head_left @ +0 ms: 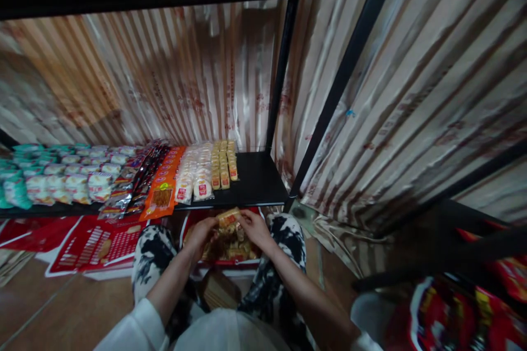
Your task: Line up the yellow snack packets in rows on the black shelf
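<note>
Between my hands is a small gold-wrapped snack packet (229, 218) with a red label, raised over an open box (182, 230) between my knees. My left hand (202, 235) pinches its left end, some of the fingers curled out of sight. At the other end, the fingers of my right hand (254, 228) close on the packet. More gold packets (236, 252) lie loose in the box below. On the black shelf (257, 178) just ahead, rows of similar gold packets (224, 167) stand beside white-wrapped packets (201, 189).
Further left on the shelf are orange bags (162, 192), dark shiny bags (123, 192), white packets (76, 186) and green packets (16, 189). Red printed sheets (99, 244) lie on the tiled floor. Black posts (346, 77) rise at right, near red bags (457, 318). Striped curtain (185, 77) hangs behind.
</note>
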`<action>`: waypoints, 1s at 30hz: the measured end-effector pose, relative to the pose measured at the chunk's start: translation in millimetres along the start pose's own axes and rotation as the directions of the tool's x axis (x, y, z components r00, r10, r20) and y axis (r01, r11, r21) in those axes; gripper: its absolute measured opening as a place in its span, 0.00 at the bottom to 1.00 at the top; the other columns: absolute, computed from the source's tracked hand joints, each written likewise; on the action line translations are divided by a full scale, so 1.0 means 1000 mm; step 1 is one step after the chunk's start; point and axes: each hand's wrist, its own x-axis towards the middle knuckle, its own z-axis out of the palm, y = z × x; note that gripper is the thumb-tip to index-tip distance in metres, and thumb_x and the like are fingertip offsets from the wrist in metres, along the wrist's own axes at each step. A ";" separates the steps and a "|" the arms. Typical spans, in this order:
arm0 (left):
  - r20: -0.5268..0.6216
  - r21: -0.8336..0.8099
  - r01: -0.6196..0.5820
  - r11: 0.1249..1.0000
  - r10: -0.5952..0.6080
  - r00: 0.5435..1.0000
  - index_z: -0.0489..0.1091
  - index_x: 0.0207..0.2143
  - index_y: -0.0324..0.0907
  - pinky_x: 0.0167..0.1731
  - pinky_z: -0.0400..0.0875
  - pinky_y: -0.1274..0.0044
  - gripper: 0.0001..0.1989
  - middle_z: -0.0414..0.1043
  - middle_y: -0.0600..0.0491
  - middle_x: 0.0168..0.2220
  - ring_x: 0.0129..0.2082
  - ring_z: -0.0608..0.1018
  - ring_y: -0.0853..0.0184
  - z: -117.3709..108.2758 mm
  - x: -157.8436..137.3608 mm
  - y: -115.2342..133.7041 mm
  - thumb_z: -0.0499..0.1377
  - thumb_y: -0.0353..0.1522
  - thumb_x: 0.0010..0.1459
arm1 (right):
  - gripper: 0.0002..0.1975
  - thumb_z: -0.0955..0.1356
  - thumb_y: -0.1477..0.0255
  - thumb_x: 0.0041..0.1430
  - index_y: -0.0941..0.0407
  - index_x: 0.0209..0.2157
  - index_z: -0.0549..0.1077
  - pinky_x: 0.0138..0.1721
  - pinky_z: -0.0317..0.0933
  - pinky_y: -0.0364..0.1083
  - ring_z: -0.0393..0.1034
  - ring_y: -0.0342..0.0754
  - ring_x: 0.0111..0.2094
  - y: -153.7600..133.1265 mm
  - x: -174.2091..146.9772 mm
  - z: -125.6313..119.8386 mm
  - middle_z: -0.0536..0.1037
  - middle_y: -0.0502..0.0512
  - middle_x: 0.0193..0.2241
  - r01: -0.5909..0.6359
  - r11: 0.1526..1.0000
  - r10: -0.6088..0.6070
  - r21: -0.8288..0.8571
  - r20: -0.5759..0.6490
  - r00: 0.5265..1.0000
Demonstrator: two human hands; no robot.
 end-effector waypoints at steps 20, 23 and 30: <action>0.097 0.163 -0.231 0.959 0.217 0.971 0.68 0.35 0.38 0.23 0.63 0.79 0.20 0.71 0.55 0.26 0.21 0.70 0.71 0.025 0.046 0.030 0.62 0.40 0.40 | 0.10 0.66 0.68 0.51 0.56 0.36 0.73 0.29 0.61 0.42 0.69 0.44 0.27 -0.002 0.029 -0.015 0.77 0.52 0.29 -0.158 0.915 0.153 -0.371 -0.044 0.987; 0.143 0.292 -0.328 0.898 0.299 0.944 0.70 0.37 0.38 0.27 0.65 0.78 0.17 0.73 0.54 0.28 0.24 0.71 0.70 0.027 0.059 0.041 0.59 0.35 0.42 | 0.20 0.68 0.71 0.48 0.55 0.46 0.71 0.35 0.62 0.44 0.68 0.44 0.29 -0.017 0.039 -0.025 0.76 0.55 0.38 0.018 0.853 -0.060 -0.522 -0.064 0.996; 0.250 0.428 -0.422 0.799 0.344 0.905 0.72 0.38 0.39 0.29 0.66 0.78 0.15 0.73 0.55 0.26 0.26 0.72 0.69 0.051 0.084 0.080 0.58 0.32 0.45 | 0.19 0.65 0.69 0.52 0.55 0.47 0.71 0.34 0.62 0.42 0.66 0.42 0.29 -0.029 0.077 -0.037 0.75 0.52 0.34 0.195 0.897 -0.202 -0.397 0.025 0.979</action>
